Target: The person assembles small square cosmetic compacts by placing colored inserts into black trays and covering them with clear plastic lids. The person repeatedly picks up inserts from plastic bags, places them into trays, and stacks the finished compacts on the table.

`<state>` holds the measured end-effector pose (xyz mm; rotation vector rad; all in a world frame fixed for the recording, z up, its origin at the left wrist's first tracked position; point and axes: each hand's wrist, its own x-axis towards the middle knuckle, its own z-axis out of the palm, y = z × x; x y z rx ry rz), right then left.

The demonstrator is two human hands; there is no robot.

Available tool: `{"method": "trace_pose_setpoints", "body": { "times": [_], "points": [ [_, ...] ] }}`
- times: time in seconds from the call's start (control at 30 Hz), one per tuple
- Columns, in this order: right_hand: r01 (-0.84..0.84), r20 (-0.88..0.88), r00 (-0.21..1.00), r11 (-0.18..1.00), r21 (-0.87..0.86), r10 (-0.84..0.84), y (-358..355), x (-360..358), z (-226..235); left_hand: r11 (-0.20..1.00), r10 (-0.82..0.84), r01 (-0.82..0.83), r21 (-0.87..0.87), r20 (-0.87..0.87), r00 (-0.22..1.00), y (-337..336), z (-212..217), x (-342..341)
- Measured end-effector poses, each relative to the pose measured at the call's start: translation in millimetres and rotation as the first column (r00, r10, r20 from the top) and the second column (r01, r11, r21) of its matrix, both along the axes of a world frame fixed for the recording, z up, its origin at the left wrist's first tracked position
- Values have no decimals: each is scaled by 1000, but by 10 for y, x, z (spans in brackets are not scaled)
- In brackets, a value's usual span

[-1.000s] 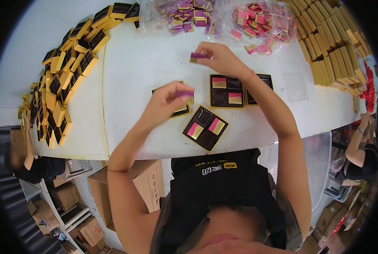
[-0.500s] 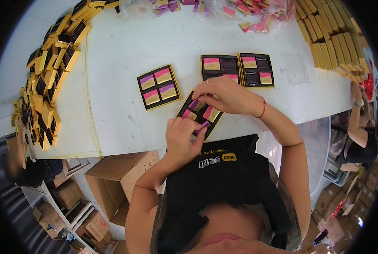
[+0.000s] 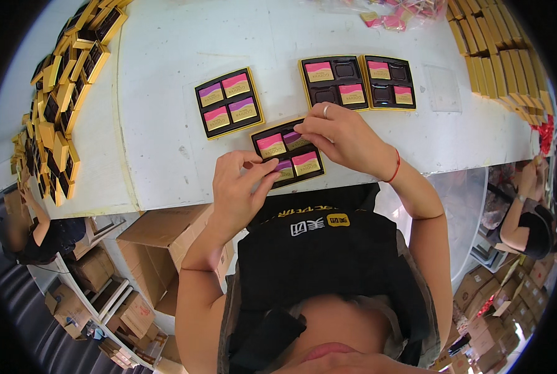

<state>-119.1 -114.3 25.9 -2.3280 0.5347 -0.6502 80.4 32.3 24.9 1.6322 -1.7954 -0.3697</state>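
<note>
A shallow gold-rimmed box with a black tray (image 3: pixel 302 177) lies near the table's front edge, between my hands. Two pink-and-gold wrapped squares sit in opposite compartments, one of them the upper-left pink square (image 3: pixel 270 144). My left hand (image 3: pixel 236 187) has thumb and forefinger closed on a purple-and-gold square (image 3: pixel 283 169) in the lower-left compartment. With bent fingers, my right hand (image 3: pixel 347 138) grips a second purple-and-gold square (image 3: pixel 294 138) at the upper right; its fingertips partly cover it. Both squares lie mostly within their compartments.
Beyond my left hand lies a box holding pink and purple squares (image 3: pixel 258 107). Two half-filled boxes (image 3: pixel 346 68) (image 3: pixel 382 95) stand side by side behind my right hand. Gold boxes pile up left (image 3: pixel 60 112) and stack right (image 3: pixel 506 78). Loose pink packets (image 3: pixel 394 20) lie at the back.
The box between my hands now lies less tilted, and both purple squares sit flatter in their compartments. My left hand has shifted left; the whole view has shifted somewhat.
</note>
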Motion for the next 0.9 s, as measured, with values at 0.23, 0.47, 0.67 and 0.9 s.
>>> {"method": "trace_pose_setpoints", "body": {
  "times": [0.23, 0.47, 0.67, 0.9],
  "points": [
    [-55, -78, 996, 986, -160, 43, 132, -58, -86, 994, -109, 103, 39, 195, 975, 146, 2, -31],
    [-164, -221, 969, 952, -260, 106, 194, -124, 129, 981, -191, 195, 15, 281, 940, 183, -201, 149],
    [-154, -139, 984, 924, -351, 111, 99, -128, 120, 956, -291, 292, 20, 195, 937, -50, -48, 307],
    [348, 145, 937, 872, -343, -317, -2042, 927, 65, 914, -121, 177, -364, 172, 978, -2249, 156, 744]
  ]
}}
